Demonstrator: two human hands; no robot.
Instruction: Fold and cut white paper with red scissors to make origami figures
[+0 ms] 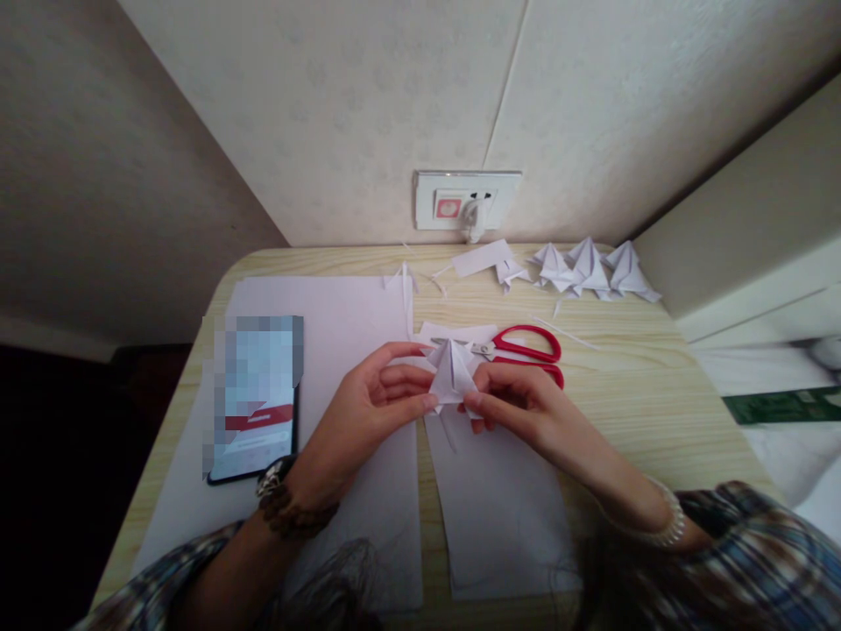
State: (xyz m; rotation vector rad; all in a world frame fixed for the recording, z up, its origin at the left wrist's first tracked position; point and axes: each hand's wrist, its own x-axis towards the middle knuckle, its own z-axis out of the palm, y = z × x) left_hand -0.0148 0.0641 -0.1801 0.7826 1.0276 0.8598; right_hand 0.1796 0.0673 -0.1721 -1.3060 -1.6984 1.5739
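A small folded white paper figure [453,372], pointed at the top, is held up above the table between both hands. My left hand [387,390] grips its left side, thumb at the lower corner and fingers behind. My right hand [512,399] pinches its lower right corner between thumb and fingers. Just behind the figure lie red-handled scissors [529,344], their blades partly hidden by it. Under my hands are white paper sheets [505,526]; a larger white paper stack [368,543] lies to the left.
A phone [256,403] with a lit screen lies on the left paper. Several folded paper figures [590,265] and paper scraps [483,257] are along the back of the wooden table [631,350]. A wall socket [468,202] with a white plug is behind.
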